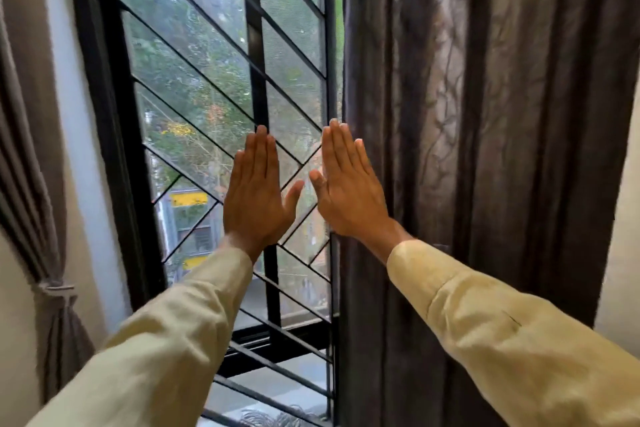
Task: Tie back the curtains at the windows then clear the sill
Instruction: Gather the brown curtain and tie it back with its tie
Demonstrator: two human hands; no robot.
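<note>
My left hand [258,192] and my right hand [346,187] are raised side by side in front of the window, fingers straight and together, backs towards me, holding nothing. The right curtain [485,149], dark grey-brown with a vine pattern, hangs loose beside my right hand, whose fingertips lie at its inner edge. The left curtain [31,149] is gathered at the far left and bound by a tie-back [55,288]. The sill [277,333] shows low down behind the grille.
A black metal grille [207,87] with slanted bars covers the window, framed in black [104,114]. Trees and a building with yellow parts lie outside. A pale wall stands left of the frame and right of the loose curtain.
</note>
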